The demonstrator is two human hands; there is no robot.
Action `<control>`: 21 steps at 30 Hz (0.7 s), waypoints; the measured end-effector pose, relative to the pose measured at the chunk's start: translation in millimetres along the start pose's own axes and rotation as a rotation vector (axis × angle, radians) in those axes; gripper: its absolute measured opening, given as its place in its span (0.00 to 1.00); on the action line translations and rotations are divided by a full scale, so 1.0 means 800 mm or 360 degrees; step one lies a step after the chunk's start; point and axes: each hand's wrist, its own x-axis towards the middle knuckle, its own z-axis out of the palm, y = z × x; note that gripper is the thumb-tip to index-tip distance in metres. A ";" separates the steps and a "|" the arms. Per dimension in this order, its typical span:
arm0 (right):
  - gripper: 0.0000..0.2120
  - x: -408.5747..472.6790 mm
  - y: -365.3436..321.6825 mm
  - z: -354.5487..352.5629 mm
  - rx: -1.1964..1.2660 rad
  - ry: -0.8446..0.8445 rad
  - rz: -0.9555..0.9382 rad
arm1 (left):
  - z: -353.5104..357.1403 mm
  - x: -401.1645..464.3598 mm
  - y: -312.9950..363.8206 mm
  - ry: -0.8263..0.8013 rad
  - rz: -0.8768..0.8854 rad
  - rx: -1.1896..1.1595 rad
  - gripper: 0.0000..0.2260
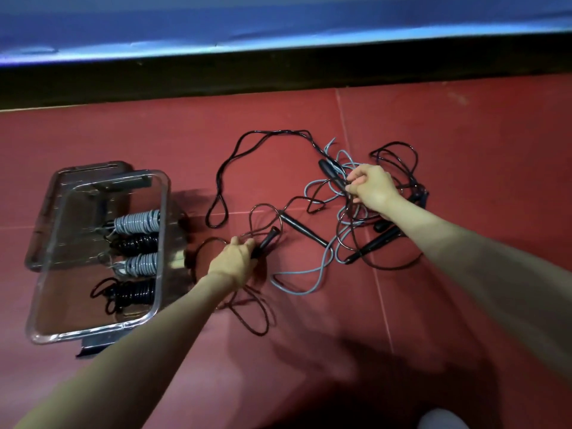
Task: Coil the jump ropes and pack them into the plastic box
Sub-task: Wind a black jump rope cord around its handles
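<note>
A tangle of black and grey-blue jump ropes lies on the red floor mat. My left hand grips a black handle whose dark rope loops around my wrist area. My right hand pinches rope strands at another black handle in the middle of the tangle. A clear plastic box stands at the left and holds several coiled ropes, grey ones and black ones in alternation.
The box's clear lid lies partly under the box at its far side. More loose black handles lie between my hands. A black band and a blue padded wall run along the mat's far edge.
</note>
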 end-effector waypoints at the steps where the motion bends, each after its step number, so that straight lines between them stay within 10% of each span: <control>1: 0.06 -0.001 0.006 -0.007 -0.0005 0.0018 0.0006 | -0.008 0.001 -0.003 0.0017 0.0066 -0.0003 0.14; 15: 0.12 -0.089 0.144 -0.062 -0.0914 -0.0368 0.0093 | -0.049 -0.005 0.056 0.0224 0.0629 -0.0463 0.10; 21: 0.09 -0.136 0.125 -0.048 -0.0716 -0.0594 -0.0025 | -0.045 0.005 0.070 0.0224 0.0414 -0.0453 0.05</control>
